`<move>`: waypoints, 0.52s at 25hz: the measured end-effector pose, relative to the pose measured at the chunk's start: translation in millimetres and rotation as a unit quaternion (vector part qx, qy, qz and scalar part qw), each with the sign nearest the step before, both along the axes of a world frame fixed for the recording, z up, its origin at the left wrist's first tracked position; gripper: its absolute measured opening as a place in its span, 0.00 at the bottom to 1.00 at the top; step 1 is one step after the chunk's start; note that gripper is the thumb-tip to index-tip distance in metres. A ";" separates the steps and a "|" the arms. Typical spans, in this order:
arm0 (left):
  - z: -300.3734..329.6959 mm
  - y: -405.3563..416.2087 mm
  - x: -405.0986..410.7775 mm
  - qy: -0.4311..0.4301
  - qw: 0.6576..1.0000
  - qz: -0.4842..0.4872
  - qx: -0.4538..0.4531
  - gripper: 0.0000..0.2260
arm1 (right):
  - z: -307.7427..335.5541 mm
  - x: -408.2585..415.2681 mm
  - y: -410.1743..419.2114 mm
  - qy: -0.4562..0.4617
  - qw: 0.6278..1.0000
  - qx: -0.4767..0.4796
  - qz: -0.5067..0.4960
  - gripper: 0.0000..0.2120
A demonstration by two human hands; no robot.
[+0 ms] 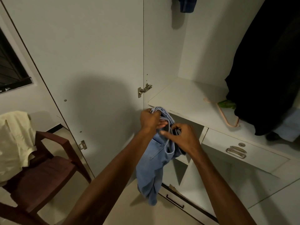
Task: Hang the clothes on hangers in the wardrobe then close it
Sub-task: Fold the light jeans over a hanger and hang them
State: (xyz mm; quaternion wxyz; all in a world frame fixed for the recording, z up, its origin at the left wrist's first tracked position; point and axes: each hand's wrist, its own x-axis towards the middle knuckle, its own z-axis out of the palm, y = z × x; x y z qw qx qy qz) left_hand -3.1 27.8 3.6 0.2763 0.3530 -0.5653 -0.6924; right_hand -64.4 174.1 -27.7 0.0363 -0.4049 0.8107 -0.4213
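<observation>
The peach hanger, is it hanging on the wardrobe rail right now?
No, the peach hanger lies flat on the white shelf.

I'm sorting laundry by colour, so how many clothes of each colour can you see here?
Light blue: 1, the jeans held by both hands
Cream: 1, the garment on the chair
Dark blue: 1, hanging garment
Black: 1, hanging garment
Total: 4

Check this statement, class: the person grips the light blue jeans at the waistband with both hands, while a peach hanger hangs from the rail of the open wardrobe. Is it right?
One detail is wrong. In the head view the peach hanger lies flat on the wardrobe shelf, not on a rail. The rest stands: the left hand and right hand both grip the light blue jeans at the waistband.
</observation>
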 end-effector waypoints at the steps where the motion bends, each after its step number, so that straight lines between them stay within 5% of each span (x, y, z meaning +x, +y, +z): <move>1: 2.0 1.5 -2.1 0.003 1.000 -0.011 0.007 0.05 | 0.6 -0.6 0.8 0.023 0.998 0.053 -0.018 0.21; 6: 13.2 9.7 -4.5 0.010 0.996 -0.081 0.046 0.03 | 13.1 -22.7 10.5 0.044 0.985 0.125 -0.109 0.16; 13: 17.5 19.7 2.5 0.055 0.990 -0.098 0.085 0.07 | 14.9 -51.5 23.8 -0.006 0.971 0.234 -0.059 0.36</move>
